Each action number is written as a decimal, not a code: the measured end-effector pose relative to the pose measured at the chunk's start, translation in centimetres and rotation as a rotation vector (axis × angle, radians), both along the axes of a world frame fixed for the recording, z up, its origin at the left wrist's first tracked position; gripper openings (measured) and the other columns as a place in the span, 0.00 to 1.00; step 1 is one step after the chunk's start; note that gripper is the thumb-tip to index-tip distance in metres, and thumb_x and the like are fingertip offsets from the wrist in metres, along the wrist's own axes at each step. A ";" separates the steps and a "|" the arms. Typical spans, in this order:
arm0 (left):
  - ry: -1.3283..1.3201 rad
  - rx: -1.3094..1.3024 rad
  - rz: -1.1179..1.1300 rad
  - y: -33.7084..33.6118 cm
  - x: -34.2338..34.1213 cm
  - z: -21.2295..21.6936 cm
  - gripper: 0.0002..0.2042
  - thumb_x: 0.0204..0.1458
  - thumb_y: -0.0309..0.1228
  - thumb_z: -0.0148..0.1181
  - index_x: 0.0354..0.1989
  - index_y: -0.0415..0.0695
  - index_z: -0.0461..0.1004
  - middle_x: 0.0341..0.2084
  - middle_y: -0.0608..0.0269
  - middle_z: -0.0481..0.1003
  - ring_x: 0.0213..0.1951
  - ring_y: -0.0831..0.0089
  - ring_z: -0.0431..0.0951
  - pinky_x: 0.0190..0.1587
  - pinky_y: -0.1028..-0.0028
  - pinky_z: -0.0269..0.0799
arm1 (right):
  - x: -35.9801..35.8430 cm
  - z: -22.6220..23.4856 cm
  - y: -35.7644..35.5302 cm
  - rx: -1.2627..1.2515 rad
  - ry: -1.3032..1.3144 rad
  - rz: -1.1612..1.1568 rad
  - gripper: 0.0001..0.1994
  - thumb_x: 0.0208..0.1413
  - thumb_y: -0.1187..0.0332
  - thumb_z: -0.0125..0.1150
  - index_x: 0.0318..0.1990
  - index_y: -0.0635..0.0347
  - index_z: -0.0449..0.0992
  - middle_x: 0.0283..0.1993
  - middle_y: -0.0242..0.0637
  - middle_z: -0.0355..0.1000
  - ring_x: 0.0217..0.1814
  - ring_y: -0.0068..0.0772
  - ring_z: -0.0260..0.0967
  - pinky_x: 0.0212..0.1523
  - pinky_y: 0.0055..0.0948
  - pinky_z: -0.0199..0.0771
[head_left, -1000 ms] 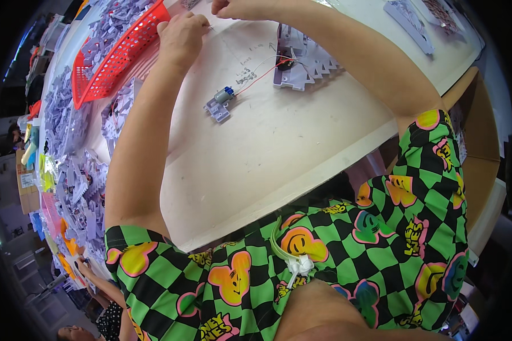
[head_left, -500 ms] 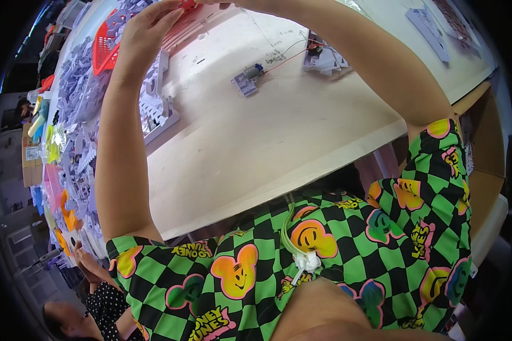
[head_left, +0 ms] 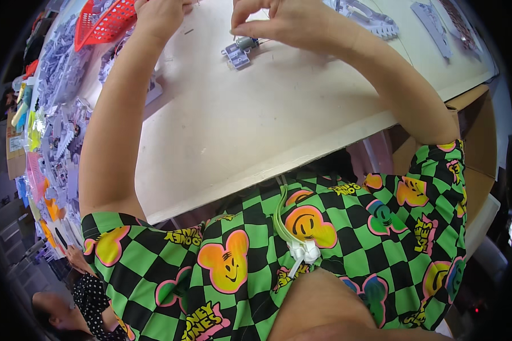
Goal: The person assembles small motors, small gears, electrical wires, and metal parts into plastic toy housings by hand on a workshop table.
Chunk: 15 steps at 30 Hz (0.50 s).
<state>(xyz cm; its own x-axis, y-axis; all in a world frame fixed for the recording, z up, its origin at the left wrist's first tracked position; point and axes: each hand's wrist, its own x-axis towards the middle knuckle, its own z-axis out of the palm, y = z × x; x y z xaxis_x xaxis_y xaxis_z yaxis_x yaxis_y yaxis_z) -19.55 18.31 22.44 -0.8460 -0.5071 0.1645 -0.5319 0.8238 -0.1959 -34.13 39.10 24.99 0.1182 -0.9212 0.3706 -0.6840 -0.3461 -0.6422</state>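
Note:
My right hand (head_left: 287, 23) is at the top middle. Its thumb and index finger pinch together just above a small grey motor (head_left: 246, 43); whatever they hold is too small to name. The motor sits on a light grey plastic bracket (head_left: 237, 58) lying on the table, and wires run from it under my right hand. My left hand (head_left: 164, 14) is at the upper left, beside a red perforated basket (head_left: 99, 28). The top edge of the picture cuts off most of its fingers, so its grip is hidden.
The pale table (head_left: 222, 136) spans the middle. Heaps of grey plastic parts (head_left: 62, 79) cover its left side. Toothed grey pieces (head_left: 372, 23) and a long grey strip (head_left: 429, 28) lie at the upper right. A cardboard box (head_left: 475, 142) stands right; another person (head_left: 91, 295) is lower left.
My hands, close together at the top before, are now apart. The right one has come down to the motor. The whole view has shifted, with the table appearing higher in the picture.

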 end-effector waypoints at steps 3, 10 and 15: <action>0.113 0.007 0.008 0.7 0.3 0.3 0.06 0.42 0.35 0.62 0.24 0.47 0.80 0.24 0.55 0.78 0.32 0.60 0.79 0.42 0.59 0.62 | 0.7 -1.1 0.1 -0.153 0.103 0.030 0.04 0.45 0.71 0.64 0.29 0.61 0.80 0.37 0.41 0.72 0.46 0.43 0.68 0.48 0.35 0.68; 0.494 0.353 -0.025 4.2 1.7 4.2 0.09 0.42 0.28 0.65 0.33 0.40 0.81 0.25 0.49 0.78 0.24 0.57 0.78 0.27 0.67 0.71 | 0.5 -2.2 -0.3 -0.135 0.221 0.023 0.04 0.49 0.71 0.60 0.27 0.58 0.80 0.39 0.38 0.71 0.48 0.40 0.65 0.55 0.37 0.58; 0.627 0.609 0.081 7.5 4.5 4.2 0.08 0.48 0.32 0.62 0.36 0.44 0.80 0.26 0.62 0.78 0.28 0.69 0.75 0.34 0.71 0.67 | 0.3 -1.9 0.0 -0.070 0.248 -0.018 0.04 0.51 0.70 0.59 0.28 0.58 0.80 0.41 0.37 0.70 0.51 0.38 0.63 0.56 0.38 0.57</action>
<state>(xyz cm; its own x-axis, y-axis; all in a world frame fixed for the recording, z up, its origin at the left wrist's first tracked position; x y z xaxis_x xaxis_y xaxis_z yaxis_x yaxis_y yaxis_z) -15.04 25.79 26.67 -0.6480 -0.7129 0.2681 -0.4557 0.6449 0.6135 -33.81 39.12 23.09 0.1974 -0.8971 0.3953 -0.8241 -0.3702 -0.4287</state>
